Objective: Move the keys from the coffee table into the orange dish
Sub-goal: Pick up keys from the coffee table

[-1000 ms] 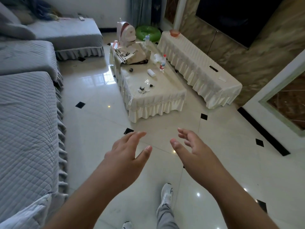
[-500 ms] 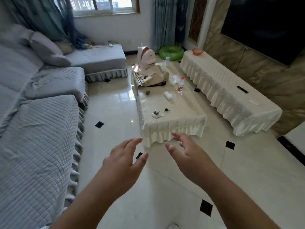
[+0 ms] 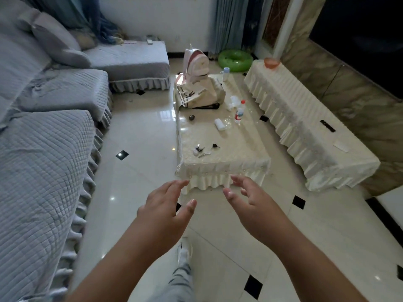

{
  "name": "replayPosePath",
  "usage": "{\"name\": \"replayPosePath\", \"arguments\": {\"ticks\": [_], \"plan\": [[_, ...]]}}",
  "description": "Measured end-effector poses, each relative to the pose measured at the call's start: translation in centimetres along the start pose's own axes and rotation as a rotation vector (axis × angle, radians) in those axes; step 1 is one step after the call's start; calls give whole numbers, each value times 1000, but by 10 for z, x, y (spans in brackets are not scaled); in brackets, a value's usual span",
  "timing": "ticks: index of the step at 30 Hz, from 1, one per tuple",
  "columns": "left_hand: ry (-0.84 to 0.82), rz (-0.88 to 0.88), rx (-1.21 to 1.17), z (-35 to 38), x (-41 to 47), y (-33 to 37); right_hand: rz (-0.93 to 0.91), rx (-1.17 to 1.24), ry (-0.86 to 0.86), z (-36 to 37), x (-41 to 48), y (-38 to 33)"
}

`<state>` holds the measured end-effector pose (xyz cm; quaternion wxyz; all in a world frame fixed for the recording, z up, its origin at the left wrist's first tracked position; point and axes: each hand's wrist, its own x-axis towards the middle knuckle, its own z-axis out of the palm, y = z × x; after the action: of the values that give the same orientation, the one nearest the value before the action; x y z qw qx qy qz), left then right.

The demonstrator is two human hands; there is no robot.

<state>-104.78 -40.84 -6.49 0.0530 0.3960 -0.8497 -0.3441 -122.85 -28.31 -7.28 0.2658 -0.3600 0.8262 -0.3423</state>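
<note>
The keys lie in a small cluster with a white fob near the front of the cream-covered coffee table; a single black-headed key rests just to their right. The orange dish stands on the far end of the long covered bench by the wall. My left hand and my right hand hover over the floor, short of the table's front edge, fingers spread, holding nothing.
On the table stand a white and pink backpack, a cream bag, a small bottle with a red cap, a white roll and a dark ball. A grey sofa runs along the left. A green swim ring lies beyond.
The coffee table has come nearer and larger in view as I walk forward. Both hands stay open in front of me, now close to the table's front skirt.
</note>
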Motion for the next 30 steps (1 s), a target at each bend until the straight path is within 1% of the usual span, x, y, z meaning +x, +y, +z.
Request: {"name": "replayPosePath", "arguments": {"ticks": [6,14,18,24,30], "plan": [[-42,16,-38,13,84,9,76,-39,30,-27,62,20],[-111,97,-70,23,238,37,220,-94,122,-81,169,34],[-143,161,-59,21,312,57,239,-104,192,-98,224,32],[-186,151,-110,17,363,63,282,-92,145,-100,269,34],[-191,17,-69,24,390,44,237,-99,49,-94,331,38]]}}
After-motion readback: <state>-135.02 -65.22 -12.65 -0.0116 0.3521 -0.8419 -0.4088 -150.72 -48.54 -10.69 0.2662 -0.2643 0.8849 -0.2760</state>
